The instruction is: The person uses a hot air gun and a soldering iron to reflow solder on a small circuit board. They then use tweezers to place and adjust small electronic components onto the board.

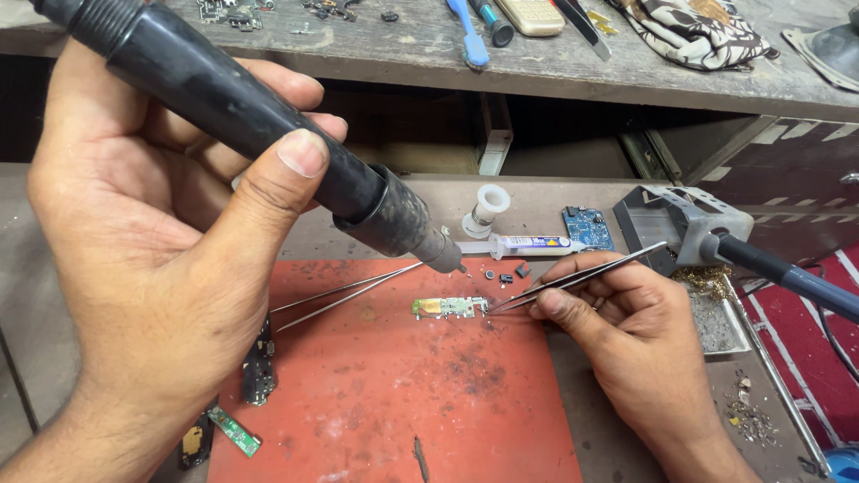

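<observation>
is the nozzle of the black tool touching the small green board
No, the black tool in the left hand hangs with its nozzle above and apart from the small green board, which the tweezers in the right hand touch.

You are working in soft, even light that falls from above and slightly in front; nothing is burnt out. The flat red rubber work mat point(403, 394) in the lower centre of the frame is evenly lit, with only faint, short shadows under the small green circuit board strip point(450, 308). A mild sheen runs along the thick black plastic hot-air handle point(242, 121) in the upper left. Below the worn grey wooden shelf point(537, 67) at the top, the recess is dark. Your left hand point(152, 259), close to the lens, looks large and slightly soft; the centre is sharp. Edges show wide-angle stretch.
</observation>
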